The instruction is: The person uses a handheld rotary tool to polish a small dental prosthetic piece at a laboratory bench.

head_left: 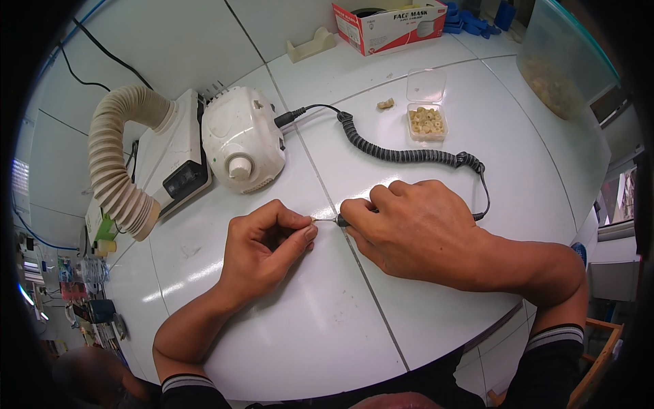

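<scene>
My right hand [415,232] is wrapped round a dark rotary handpiece [342,220], and most of its body is hidden under the fingers. A thin metal bit [325,219] sticks out of it to the left. The bit's tip meets the fingertips of my left hand [269,245], where thumb and forefinger are pinched together on something too small to make out. From the handpiece a coiled black cable [402,155] runs back to a white control unit [242,140] with a round knob. Beyond my hands stands a small clear box [428,135], lid up, full of tan ring-like pieces.
A tan piece [385,103] lies beside the small box. At the left, a ribbed hose [112,153] bends down from a white machine [178,146]. A face mask box [390,31] and a cream holder [311,46] stand at the back, a translucent bin [569,58] at the right.
</scene>
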`<state>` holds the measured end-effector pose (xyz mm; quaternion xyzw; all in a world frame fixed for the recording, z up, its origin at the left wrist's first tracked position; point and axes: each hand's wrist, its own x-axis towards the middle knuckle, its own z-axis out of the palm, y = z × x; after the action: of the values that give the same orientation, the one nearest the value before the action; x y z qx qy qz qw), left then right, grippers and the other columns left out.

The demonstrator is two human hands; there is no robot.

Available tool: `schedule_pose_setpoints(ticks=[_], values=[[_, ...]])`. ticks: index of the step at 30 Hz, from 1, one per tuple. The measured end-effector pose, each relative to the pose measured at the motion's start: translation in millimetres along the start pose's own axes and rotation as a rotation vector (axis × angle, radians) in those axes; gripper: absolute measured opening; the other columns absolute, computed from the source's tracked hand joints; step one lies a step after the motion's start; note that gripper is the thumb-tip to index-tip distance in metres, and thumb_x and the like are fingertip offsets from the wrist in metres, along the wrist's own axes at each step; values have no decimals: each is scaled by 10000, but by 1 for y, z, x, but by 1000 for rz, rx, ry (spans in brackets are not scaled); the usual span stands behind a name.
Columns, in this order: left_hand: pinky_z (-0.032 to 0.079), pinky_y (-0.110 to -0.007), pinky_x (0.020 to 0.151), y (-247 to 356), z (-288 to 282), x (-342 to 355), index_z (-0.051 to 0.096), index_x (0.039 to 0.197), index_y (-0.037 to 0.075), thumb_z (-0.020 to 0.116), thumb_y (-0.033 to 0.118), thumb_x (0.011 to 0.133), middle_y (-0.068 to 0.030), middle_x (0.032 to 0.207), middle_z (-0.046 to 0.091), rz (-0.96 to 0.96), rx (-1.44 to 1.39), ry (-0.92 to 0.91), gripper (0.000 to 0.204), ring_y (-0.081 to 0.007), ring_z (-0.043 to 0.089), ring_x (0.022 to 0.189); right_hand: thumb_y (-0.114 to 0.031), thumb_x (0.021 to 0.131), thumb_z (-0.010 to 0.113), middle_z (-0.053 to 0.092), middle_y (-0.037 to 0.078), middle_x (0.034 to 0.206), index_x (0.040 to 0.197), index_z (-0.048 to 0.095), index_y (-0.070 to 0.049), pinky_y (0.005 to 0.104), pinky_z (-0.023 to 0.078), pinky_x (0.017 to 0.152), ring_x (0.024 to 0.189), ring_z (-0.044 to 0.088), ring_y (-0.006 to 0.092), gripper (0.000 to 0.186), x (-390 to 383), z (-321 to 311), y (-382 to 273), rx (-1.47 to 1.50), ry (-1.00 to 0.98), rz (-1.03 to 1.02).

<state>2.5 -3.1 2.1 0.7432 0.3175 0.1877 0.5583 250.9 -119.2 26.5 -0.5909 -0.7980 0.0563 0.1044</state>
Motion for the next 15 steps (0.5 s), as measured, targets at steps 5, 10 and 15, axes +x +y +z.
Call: schedule_pose_setpoints(ticks=[5, 10, 15], values=[[634, -306, 841, -1, -1, 0, 719, 1061, -36, 772, -60, 1040, -114, 1014, 794, -4, -1, -3, 61, -148, 769, 918, -155, 982, 721, 753, 172, 777, 973, 715, -9, 419, 575, 551, 682, 775, 313, 146, 0, 1, 0, -2, 0, -2], [633, -304, 839, -2, 0, 0, 720, 1061, -38, 771, -63, 1041, -115, 1020, 796, -3, -5, 0, 60, -148, 769, 920, -182, 1011, 717, 754, 166, 780, 991, 715, -17, 417, 577, 550, 687, 776, 309, 166, 0, 1, 1, 9, 16, -8], [630, -307, 839, -1, 0, 0, 724, 1063, -40, 771, -67, 1039, -116, 1020, 797, -1, -2, 1, 59, -148, 767, 917, -200, 1029, 712, 758, 165, 786, 1010, 717, -17, 416, 580, 554, 693, 779, 311, 184, 0, 2, 2, 10, 38, -23]])
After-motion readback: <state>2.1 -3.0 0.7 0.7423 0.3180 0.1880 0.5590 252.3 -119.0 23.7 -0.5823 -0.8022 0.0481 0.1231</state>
